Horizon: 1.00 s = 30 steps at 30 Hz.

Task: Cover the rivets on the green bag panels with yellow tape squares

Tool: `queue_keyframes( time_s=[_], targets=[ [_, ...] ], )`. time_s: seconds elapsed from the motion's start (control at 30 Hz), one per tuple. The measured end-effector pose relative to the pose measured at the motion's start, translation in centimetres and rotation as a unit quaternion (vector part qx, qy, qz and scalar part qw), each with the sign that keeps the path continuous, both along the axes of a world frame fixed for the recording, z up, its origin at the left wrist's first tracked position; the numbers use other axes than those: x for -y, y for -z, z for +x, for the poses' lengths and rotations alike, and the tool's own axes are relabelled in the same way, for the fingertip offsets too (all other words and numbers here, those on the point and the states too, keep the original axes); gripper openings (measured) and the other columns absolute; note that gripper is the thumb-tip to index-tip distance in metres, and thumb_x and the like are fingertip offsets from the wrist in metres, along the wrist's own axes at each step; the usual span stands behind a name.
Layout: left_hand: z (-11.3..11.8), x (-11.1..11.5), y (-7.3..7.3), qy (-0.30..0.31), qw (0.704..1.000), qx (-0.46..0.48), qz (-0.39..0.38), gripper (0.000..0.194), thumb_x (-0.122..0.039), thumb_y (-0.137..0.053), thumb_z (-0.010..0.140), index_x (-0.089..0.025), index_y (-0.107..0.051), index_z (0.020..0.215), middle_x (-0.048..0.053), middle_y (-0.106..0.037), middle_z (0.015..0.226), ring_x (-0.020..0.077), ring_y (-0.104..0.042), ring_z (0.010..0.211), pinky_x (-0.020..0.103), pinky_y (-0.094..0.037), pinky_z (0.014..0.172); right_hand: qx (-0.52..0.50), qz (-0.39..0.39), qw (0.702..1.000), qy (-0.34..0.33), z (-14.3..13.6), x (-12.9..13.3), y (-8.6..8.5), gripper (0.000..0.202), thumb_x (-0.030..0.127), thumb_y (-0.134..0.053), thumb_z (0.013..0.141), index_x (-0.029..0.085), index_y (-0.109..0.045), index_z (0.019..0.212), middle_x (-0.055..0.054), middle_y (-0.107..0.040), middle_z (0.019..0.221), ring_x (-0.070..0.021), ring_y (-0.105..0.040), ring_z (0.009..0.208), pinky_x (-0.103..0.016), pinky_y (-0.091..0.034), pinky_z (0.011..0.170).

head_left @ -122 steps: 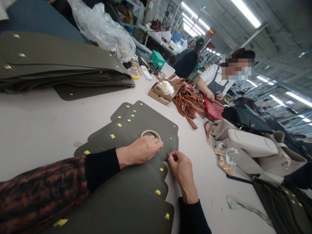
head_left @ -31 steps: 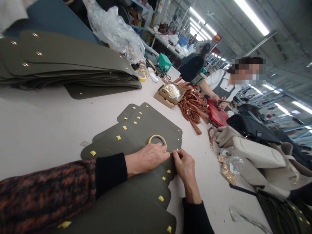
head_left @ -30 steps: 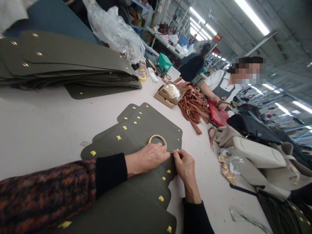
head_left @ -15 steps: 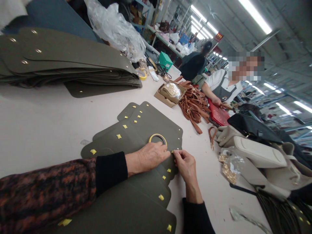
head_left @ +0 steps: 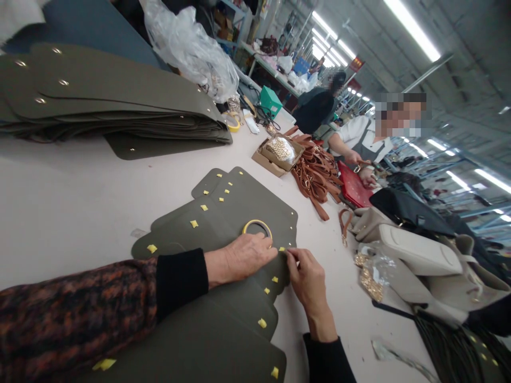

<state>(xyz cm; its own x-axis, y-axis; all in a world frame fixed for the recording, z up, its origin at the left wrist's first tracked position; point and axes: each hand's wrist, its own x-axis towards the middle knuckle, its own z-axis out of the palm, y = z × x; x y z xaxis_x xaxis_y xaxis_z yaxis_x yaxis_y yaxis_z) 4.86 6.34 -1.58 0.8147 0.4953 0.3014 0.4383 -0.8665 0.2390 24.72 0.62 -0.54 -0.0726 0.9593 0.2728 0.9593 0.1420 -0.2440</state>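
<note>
My left hand [head_left: 244, 256] is closed on a roll of yellow tape [head_left: 257, 227], resting over the dark olive panels [head_left: 223, 234]. The roll's upper rim shows above the knuckles. My right hand [head_left: 307, 274] is pinched at the panels' right edge, its fingertips beside a small yellow tape piece [head_left: 282, 249]; whatever lies between its fingers is too small to make out. Several more yellow pieces, such as one [head_left: 194, 224] left of my left hand, are stuck along the overlapping panels.
A thick stack of olive panels [head_left: 120, 101] lies at upper left. Further back are a cardboard box [head_left: 275, 159] and brown straps [head_left: 315, 175]. Cream bags [head_left: 423, 250] fill the right side. Across the table, a person [head_left: 359, 138] handles a red item [head_left: 353, 186].
My right hand has shifted slightly right and down, off the tape piece at the edge. My left hand stays nearly still. The person's hands across the table have moved over the red item.
</note>
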Motion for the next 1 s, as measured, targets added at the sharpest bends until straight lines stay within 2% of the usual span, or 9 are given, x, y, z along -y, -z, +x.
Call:
queue_keyframes(
  time_s=[0.1, 0.2, 0.3, 0.4, 0.5, 0.67, 0.73, 0.87, 1.0],
  targets=[
    [-0.1, 0.0, 0.2, -0.009, 1.000, 0.003, 0.003, 0.011, -0.009, -0.046, 0.088, -0.017, -0.055, 0.087, 0.008, -0.058, 0.088, 0.0216, -0.054, 0.080, 0.031, -0.047, 0.063, 0.070, -0.029, 0.995, -0.060, -0.5, -0.3, 0.0, 0.028, 0.024, -0.040, 0.094, 0.019, -0.067, 0.094, -0.008, -0.067, 0.084, -0.0183, -0.063, 0.081, -0.028, -0.047, 0.077],
    [-0.3, 0.1, 0.3, -0.009, 1.000, -0.006, 0.010, 0.012, -0.008, -0.046, 0.086, -0.017, -0.055, 0.089, 0.009, -0.058, 0.087, 0.0227, -0.054, 0.081, 0.032, -0.048, 0.063, 0.074, -0.056, 0.996, -0.003, -1.1, -1.2, 0.3, 0.027, 0.023, -0.043, 0.092, 0.018, -0.069, 0.091, -0.008, -0.069, 0.081, -0.0186, -0.064, 0.076, -0.028, -0.047, 0.074],
    [-0.5, 0.0, 0.1, -0.009, 0.999, -0.022, 0.027, 0.012, -0.010, -0.046, 0.087, -0.017, -0.055, 0.092, 0.008, -0.059, 0.083, 0.0226, -0.056, 0.075, 0.032, -0.047, 0.060, 0.017, -0.088, 0.994, 0.066, -1.3, -2.2, 0.6, 0.024, 0.027, -0.049, 0.088, 0.019, -0.071, 0.086, -0.007, -0.072, 0.082, -0.0192, -0.066, 0.077, -0.028, -0.047, 0.073],
    [-0.7, -0.3, -0.4, -0.007, 0.998, -0.043, 0.034, 0.011, -0.011, -0.048, 0.086, -0.017, -0.055, 0.092, 0.007, -0.061, 0.081, 0.0224, -0.058, 0.071, 0.032, -0.046, 0.059, -0.019, -0.092, 0.991, 0.098, -1.4, -2.4, 0.4, 0.023, 0.029, -0.050, 0.086, 0.019, -0.072, 0.085, -0.007, -0.073, 0.085, -0.0201, -0.066, 0.079, -0.029, -0.046, 0.074],
    [-0.9, -0.6, -0.9, 0.001, 0.998, -0.054, 0.028, 0.008, -0.013, -0.049, 0.086, -0.017, -0.054, 0.090, 0.006, -0.063, 0.080, 0.0222, -0.061, 0.071, 0.031, -0.045, 0.058, -0.026, -0.107, 0.988, 0.105, -1.5, -1.8, -0.5, 0.023, 0.031, -0.051, 0.085, 0.020, -0.071, 0.082, -0.006, -0.073, 0.083, -0.0194, -0.065, 0.076, -0.028, -0.044, 0.069],
    [-1.2, -1.2, -1.4, 0.019, 0.999, -0.029, 0.018, 0.008, -0.013, -0.049, 0.086, -0.017, -0.053, 0.091, 0.004, -0.064, 0.083, 0.0183, -0.061, 0.068, 0.027, -0.042, 0.055, -0.054, -0.228, 0.971, 0.052, -1.6, 0.9, -1.8, 0.026, 0.033, -0.051, 0.084, 0.022, -0.067, 0.066, -0.001, -0.067, 0.062, -0.0162, -0.059, 0.058, -0.026, -0.037, 0.054],
    [-1.2, -1.4, -1.3, 0.021, 0.999, -0.021, 0.017, 0.011, -0.011, -0.048, 0.086, -0.018, -0.054, 0.092, 0.002, -0.064, 0.082, 0.0167, -0.060, 0.068, 0.025, -0.041, 0.055, -0.099, -0.205, 0.972, 0.058, -1.6, 1.9, -1.7, 0.023, 0.032, -0.051, 0.083, 0.022, -0.068, 0.071, -0.001, -0.068, 0.066, -0.0161, -0.060, 0.060, -0.026, -0.039, 0.056],
    [-1.2, -1.8, -0.9, 0.012, 0.999, -0.019, 0.035, 0.017, -0.010, -0.045, 0.088, -0.019, -0.054, 0.100, 0.002, -0.063, 0.084, 0.0167, -0.059, 0.074, 0.025, -0.043, 0.060, -0.180, -0.070, 0.971, 0.140, -1.1, 2.5, -0.8, 0.027, 0.037, -0.049, 0.085, 0.019, -0.067, 0.092, -0.004, -0.072, 0.083, -0.0166, -0.063, 0.068, -0.027, -0.046, 0.066],
    [-0.9, -2.1, -0.5, -0.031, 0.999, -0.022, 0.038, 0.024, -0.013, -0.044, 0.091, -0.019, -0.052, 0.113, 0.005, -0.063, 0.093, 0.0199, -0.057, 0.086, 0.028, -0.047, 0.069, -0.196, -0.072, 0.961, 0.179, -0.7, 2.4, 0.3, 0.031, 0.036, -0.046, 0.084, 0.019, -0.065, 0.101, -0.006, -0.072, 0.088, -0.0190, -0.065, 0.075, -0.030, -0.048, 0.071]
  ],
)
